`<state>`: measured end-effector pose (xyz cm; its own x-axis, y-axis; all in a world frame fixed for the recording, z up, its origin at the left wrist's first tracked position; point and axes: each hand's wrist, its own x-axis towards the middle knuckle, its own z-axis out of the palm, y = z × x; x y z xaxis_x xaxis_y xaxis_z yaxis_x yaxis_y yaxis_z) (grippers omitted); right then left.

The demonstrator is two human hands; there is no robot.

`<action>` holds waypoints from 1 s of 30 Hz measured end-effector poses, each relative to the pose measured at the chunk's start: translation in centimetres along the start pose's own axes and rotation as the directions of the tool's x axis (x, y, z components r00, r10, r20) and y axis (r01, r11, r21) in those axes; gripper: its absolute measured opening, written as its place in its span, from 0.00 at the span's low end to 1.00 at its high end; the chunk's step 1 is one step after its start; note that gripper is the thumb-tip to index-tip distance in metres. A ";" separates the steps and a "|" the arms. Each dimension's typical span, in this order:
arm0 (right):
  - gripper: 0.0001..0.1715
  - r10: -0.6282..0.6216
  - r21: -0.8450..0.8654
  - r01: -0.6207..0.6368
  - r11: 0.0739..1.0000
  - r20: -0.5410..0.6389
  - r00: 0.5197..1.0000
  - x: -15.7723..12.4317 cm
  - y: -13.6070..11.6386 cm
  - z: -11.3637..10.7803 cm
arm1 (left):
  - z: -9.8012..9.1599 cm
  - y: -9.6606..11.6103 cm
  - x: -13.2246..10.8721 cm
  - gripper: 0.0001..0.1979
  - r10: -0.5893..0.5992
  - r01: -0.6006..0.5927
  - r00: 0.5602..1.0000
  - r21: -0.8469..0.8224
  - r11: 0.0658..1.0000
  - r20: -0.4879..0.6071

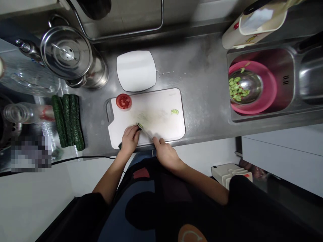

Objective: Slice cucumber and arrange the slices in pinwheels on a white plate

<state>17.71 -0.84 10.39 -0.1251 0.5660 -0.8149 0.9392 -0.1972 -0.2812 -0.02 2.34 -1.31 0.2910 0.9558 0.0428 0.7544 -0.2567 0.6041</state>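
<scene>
While holding cucumber point(120, 146) down with left hand point(130, 139), gripping knife point(148, 135) in right hand point(166, 153), seemingly slicing; probably needing slow, careful pushing next.

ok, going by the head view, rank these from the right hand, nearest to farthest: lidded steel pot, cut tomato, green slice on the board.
From the right hand:
1. Green slice: ahead, toward the right end of the board.
2. Cut tomato: ahead and left, near the board's far left corner.
3. Lidded steel pot: far left, off the board.
</scene>
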 end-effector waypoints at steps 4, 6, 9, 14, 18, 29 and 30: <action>0.27 0.002 -0.009 -0.002 1.000 0.017 1.000 0.0 -0.1 0.0 | 0.0 0.0 0.0 0.11 0.005 -0.005 1.000 0.000 1.000 0.003; 0.27 0.003 -0.008 -0.002 1.000 0.018 1.000 0.0 -0.1 0.0 | 0.0 0.0 0.0 0.11 0.005 -0.005 1.000 0.000 1.000 0.001; 0.27 0.007 -0.001 -0.007 1.000 0.020 1.000 0.1 -0.3 -0.2 | 0.0 0.0 0.1 0.11 0.005 -0.005 1.000 -0.004 1.000 -0.002; 0.28 0.002 0.025 -0.003 1.000 0.021 1.000 0.1 -0.5 -0.5 | -0.1 0.0 0.1 0.11 0.017 -0.017 1.000 -0.031 0.999 -0.014; 0.26 -0.018 0.008 0.018 1.000 0.010 1.000 0.3 -0.6 -0.5 | -0.1 -0.1 0.1 0.10 0.004 -0.004 1.000 -0.025 1.000 -0.004; 0.27 -0.023 -0.007 0.024 1.000 0.038 0.999 0.8 -1.0 -0.9 | -0.2 -0.1 0.2 0.10 0.032 -0.034 0.999 -0.056 0.998 -0.036; 0.27 -0.023 -0.011 0.024 1.000 0.043 0.999 0.9 -1.0 -0.9 | -0.2 -0.1 0.3 0.10 0.037 -0.039 0.998 -0.060 0.997 -0.042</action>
<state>16.96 0.63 10.41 -0.1606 0.5358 -0.8289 0.9392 -0.1752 -0.2952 -0.16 2.64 -1.22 0.2936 0.9508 0.0986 0.7060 -0.2852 0.6483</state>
